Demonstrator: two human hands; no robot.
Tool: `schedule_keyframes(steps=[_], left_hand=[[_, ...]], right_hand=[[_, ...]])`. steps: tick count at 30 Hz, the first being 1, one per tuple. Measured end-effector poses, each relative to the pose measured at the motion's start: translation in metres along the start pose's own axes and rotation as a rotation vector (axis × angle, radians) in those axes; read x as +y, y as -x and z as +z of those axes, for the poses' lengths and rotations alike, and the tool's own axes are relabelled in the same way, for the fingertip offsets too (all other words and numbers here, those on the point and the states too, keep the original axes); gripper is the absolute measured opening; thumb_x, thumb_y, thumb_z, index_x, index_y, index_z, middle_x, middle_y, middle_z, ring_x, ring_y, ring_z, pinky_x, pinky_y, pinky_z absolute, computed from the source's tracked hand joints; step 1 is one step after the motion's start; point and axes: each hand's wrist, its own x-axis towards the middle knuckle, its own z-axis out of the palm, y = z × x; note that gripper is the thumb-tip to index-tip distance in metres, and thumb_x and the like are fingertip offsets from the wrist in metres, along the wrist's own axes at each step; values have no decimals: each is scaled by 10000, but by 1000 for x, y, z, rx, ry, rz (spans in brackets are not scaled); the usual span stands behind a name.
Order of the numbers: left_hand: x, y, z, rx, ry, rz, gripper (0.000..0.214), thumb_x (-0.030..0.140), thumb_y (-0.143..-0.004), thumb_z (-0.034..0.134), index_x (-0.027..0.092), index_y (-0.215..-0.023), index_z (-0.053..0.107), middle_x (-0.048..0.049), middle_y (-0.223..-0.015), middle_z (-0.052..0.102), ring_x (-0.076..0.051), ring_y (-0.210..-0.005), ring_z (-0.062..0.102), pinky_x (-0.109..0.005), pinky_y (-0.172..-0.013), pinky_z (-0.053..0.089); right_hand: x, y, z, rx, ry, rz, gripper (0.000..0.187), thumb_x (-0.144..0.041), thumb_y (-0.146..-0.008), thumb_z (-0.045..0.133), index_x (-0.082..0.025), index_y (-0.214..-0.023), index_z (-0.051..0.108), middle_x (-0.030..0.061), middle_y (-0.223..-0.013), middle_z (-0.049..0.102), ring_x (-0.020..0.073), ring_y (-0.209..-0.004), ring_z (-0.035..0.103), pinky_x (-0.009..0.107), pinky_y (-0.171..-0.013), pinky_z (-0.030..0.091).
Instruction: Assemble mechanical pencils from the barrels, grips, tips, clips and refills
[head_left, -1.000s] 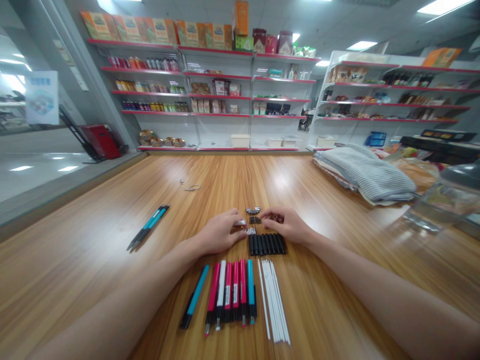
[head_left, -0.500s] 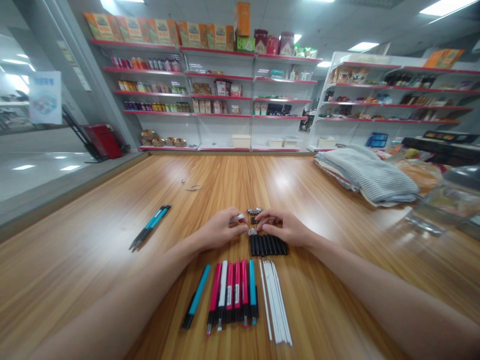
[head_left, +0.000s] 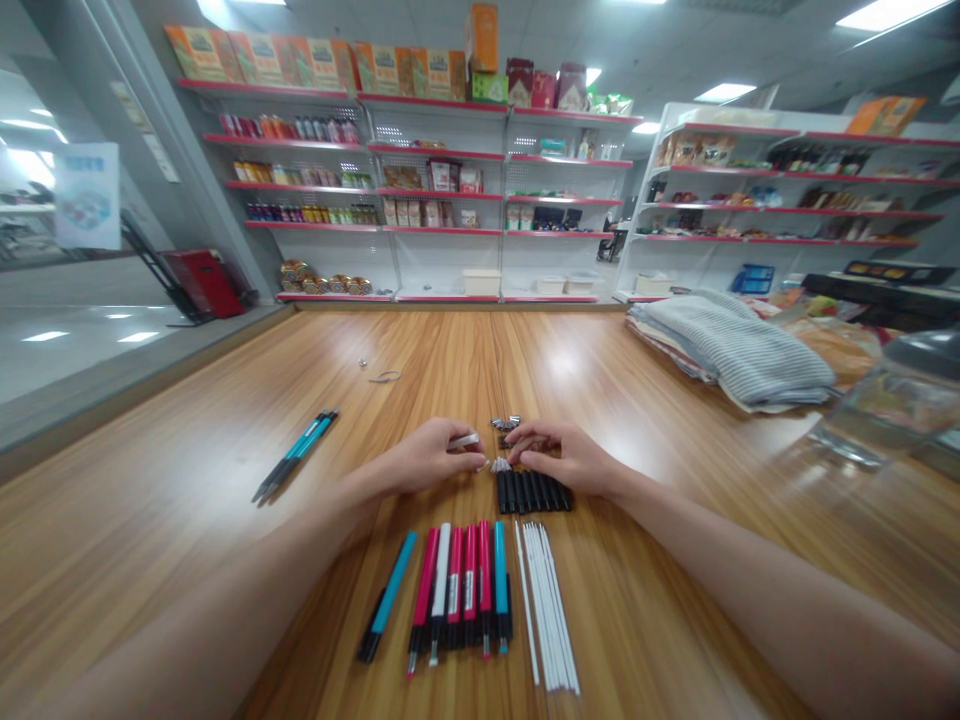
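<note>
My left hand is curled with a small silver pen part pinched between thumb and fingers. My right hand rests beside it, fingers closed over the small dark parts near a cluster of silver clips. Just below both hands lies a row of black pen sections. Nearer to me sits a row of red, white and teal pen barrels, one teal barrel apart at the left, and several white refills at the right.
Two teal pens lie at the left of the wooden table. A small ring and spring sit farther back. Folded striped cloth and a clear jar are at the right. Store shelves stand behind.
My left hand has lifted the silver part slightly and drawn it a little leftward. My right hand has slid leftward and down over the small dark parts.
</note>
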Motion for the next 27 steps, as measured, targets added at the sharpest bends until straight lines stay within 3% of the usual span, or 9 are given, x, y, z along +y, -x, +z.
schedule_keyframes(steps=[18,23,27], left_hand=[[5,-1,4,17,111,-46,283,404,-798,602,131,-848,655,6,-698,599,-128,-643,522,-218,-583,367],[16,-1,5,20,233,-10,293,421,-819,593,130,-809,624,16,-677,546,-112,-632,467,-216,-579,338],[32,0,7,-18,384,36,300,423,-822,599,126,-782,598,25,-681,489,-100,-629,419,-216,-586,314]], right_hand=[[7,0,1,13,4,-17,252,-252,-897,528,-145,-1121,571,79,-925,698,172,-856,668,320,-772,529],[1,1,5,285,395,-261,214,-191,-856,571,-183,-1065,616,59,-916,670,180,-867,615,353,-803,486],[-11,1,14,324,583,-474,225,-173,-818,623,-201,-1042,616,48,-912,662,193,-875,583,372,-813,457]])
